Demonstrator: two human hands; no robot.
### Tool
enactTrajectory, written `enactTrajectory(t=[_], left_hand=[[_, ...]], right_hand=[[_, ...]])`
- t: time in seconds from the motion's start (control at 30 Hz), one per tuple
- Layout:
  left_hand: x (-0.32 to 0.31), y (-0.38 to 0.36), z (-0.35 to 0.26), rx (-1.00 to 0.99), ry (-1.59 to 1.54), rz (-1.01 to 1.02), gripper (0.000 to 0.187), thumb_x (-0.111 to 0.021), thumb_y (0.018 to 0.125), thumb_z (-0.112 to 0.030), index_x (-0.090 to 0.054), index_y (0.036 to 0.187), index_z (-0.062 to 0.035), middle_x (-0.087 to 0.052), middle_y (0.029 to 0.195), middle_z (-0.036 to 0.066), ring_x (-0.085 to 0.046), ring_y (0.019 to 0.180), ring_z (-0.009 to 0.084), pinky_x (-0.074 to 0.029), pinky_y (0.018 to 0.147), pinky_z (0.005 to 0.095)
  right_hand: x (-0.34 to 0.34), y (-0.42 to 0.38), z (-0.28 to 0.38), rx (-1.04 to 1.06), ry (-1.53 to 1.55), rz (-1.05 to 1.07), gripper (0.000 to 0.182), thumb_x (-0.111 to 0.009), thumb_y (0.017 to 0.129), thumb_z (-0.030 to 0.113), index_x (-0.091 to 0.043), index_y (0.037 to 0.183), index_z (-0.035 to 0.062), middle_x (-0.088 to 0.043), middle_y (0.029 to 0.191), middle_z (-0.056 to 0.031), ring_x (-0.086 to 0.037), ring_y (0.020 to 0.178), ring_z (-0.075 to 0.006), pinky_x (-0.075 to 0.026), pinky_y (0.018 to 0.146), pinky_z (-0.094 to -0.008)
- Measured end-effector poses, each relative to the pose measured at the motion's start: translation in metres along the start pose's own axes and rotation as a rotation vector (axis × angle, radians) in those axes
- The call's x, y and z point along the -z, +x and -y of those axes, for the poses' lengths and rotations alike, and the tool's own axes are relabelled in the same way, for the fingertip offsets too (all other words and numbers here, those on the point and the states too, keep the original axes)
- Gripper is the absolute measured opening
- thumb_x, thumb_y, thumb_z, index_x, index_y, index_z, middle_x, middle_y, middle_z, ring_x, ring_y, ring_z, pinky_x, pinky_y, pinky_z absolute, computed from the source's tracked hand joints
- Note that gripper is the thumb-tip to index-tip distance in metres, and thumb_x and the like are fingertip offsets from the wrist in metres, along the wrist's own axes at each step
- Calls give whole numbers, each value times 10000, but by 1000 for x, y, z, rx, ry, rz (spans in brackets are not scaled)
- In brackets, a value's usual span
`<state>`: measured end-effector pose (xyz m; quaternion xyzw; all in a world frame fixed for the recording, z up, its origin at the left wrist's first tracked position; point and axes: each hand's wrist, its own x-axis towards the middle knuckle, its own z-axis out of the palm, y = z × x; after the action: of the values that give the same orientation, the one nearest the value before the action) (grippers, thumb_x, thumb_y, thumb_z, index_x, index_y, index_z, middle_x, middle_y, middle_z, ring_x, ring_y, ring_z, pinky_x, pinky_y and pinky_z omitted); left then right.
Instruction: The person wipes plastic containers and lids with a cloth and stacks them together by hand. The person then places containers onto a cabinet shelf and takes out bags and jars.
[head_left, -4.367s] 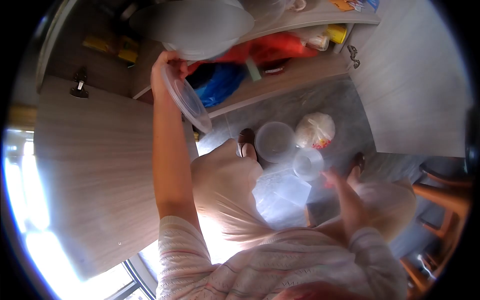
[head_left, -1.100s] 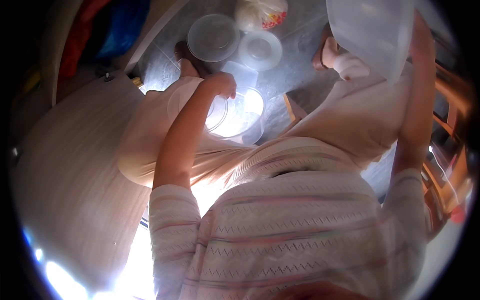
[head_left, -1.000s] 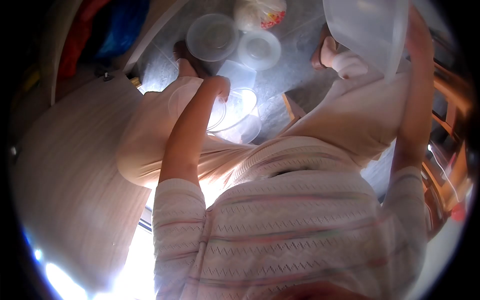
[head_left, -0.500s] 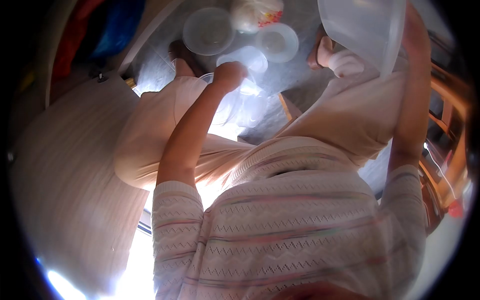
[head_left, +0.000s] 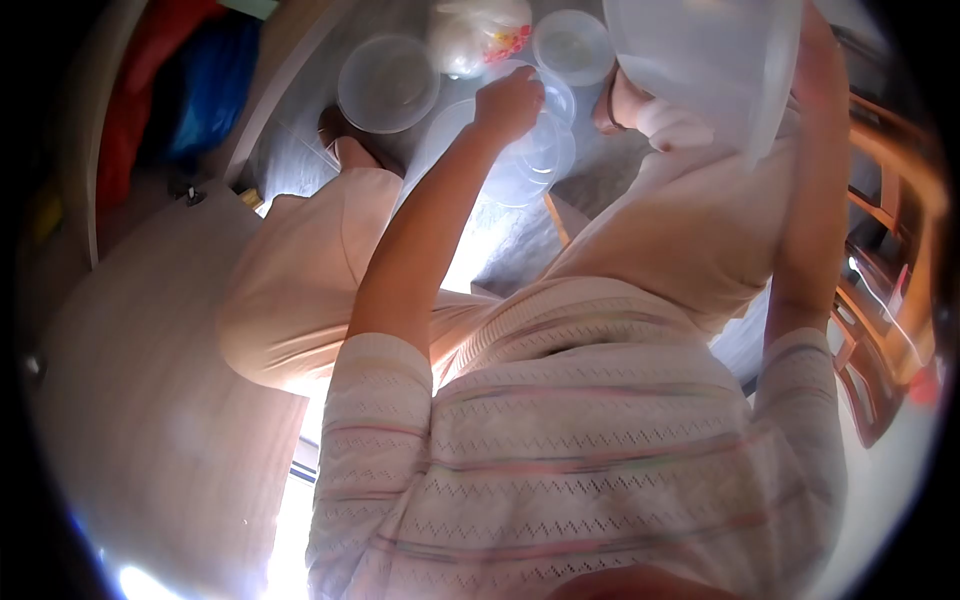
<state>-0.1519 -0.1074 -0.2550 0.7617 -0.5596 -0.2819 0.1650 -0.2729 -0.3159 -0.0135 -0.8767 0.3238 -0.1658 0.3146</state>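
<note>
My left hand [head_left: 508,105] is closed, its fingers curled at the rim of a clear round plastic container [head_left: 525,165], low between my legs. Other clear rims overlap around it in this view. At the upper right, my right hand [head_left: 818,55] grips the side of a large translucent plastic box [head_left: 690,65], raised above my right leg. On the grey floor beyond my left hand sit two clear round bowls, one on the left [head_left: 388,88] and one on the right [head_left: 574,47]. A white plastic bag [head_left: 478,38] with a red and yellow print lies between them.
An open cabinet door [head_left: 160,360] stands close on my left, with red cloth [head_left: 150,90] and a blue bag-like item [head_left: 215,90] behind it. Brown wooden chairs [head_left: 900,160] are on my right. My feet rest on either side of the bowls.
My left hand has moved forward and to the right, the clear container shifting with it. My right hand still holds the box, which appears slightly further left. The whole view has shifted a little.
</note>
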Motion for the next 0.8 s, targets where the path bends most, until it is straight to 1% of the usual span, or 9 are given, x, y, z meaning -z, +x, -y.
enactTrajectory(t=[0.07,0.17,0.27,0.33,0.4,0.47,0.57,0.67,0.8], left_hand=[[-12,24,9,31,84,-2,88,-551,735,-187,-621,786,-172,-556,911,64,-570,863,257,-463,725,369],[12,33,6,307,157,6,128,-541,754,-203,-641,822,-161,-574,912,83,-580,842,273,-471,701,395],[20,26,15,359,126,-34,184,-518,747,-180,-610,876,-87,-558,950,131,-585,852,277,-479,690,384],[13,24,26,430,79,-43,203,-530,745,-204,-600,894,-86,-552,975,125,-576,886,279,-477,715,386],[8,24,30,511,78,-27,224,-539,746,-226,-592,913,-85,-545,996,113,-567,918,277,-474,736,389],[6,21,32,603,124,17,246,-545,749,-247,-584,931,-86,-540,1015,94,-558,947,272,-472,753,393],[1,18,37,685,157,57,272,-545,761,-269,-587,964,-93,-556,1041,93,-558,970,271,-470,771,390],[-3,19,46,698,120,234,306,-548,760,-282,-589,995,-90,-576,1041,129,-563,973,282,-472,774,389],[-3,15,46,700,103,222,306,-542,761,-277,-598,995,-87,-593,1022,140,-574,958,286,-477,770,387]], right_hand=[[7,10,-42,-295,897,31,258,-529,836,204,-539,1006,11,-578,860,-51,-561,756,-150,-468,640,-282],[6,3,-12,-311,814,-53,270,-508,858,237,-546,999,9,-577,818,-43,-555,682,-123,-472,597,-255],[20,2,-33,-296,791,-5,272,-494,868,245,-549,993,10,-583,802,-39,-556,659,-120,-474,590,-248],[26,7,-105,-416,1138,-23,266,-497,866,241,-551,989,11,-590,815,-43,-566,678,-122,-475,589,-250],[27,5,-105,-425,1149,-43,266,-501,863,236,-550,995,10,-596,834,-52,-576,699,-127,-476,589,-253],[20,-5,-27,-327,824,-63,271,-505,859,230,-546,1010,9,-601,861,-64,-584,719,-136,-476,591,-256],[18,-9,-18,-334,834,-140,276,-509,858,229,-543,1022,9,-601,872,-68,-585,726,-139,-476,598,-258],[20,-10,-18,-328,839,-144,277,-509,858,228,-542,1025,9,-600,877,-67,-584,732,-137,-475,608,-258],[21,-8,-19,-326,834,-121,279,-510,859,228,-541,1029,9,-600,883,-65,-582,741,-134,-474,620,-257]])
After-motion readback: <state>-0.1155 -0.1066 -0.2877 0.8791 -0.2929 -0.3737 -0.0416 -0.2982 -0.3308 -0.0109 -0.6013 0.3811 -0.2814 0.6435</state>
